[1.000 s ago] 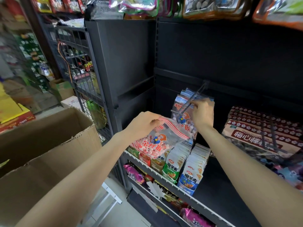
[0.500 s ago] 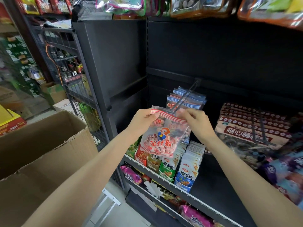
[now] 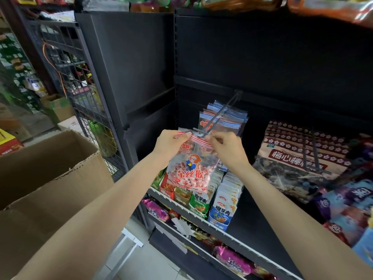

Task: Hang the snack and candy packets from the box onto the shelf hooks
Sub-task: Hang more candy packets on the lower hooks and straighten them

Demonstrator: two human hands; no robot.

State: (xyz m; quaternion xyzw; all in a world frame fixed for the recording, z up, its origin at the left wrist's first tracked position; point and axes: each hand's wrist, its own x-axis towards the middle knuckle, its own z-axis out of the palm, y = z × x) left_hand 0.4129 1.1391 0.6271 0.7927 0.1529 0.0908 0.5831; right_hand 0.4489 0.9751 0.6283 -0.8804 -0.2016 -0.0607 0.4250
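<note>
I hold a clear candy packet (image 3: pixel 190 170) with a red-striped top and a cartoon monkey. My left hand (image 3: pixel 171 141) pinches its top left corner and my right hand (image 3: pixel 225 147) pinches its top right. The packet's top edge sits at the front tip of a long metal shelf hook (image 3: pixel 219 115). Several blue-striped packets (image 3: pixel 232 122) hang further back on the same hook. The open cardboard box (image 3: pixel 50 176) stands at my lower left; its inside is hidden.
Large plum-candy bags (image 3: pixel 298 164) hang on hooks to the right. Small snack packs (image 3: pixel 222 201) stand in rows on the shelf (image 3: pixel 238 239) below my hands. A wire rack (image 3: pixel 80 93) with bottles stands left of the black shelving. More packets hang overhead.
My right hand left the hook and took the packet's top right corner. Both hands raised the packet upright, bringing its top edge up to the hook's tip.
</note>
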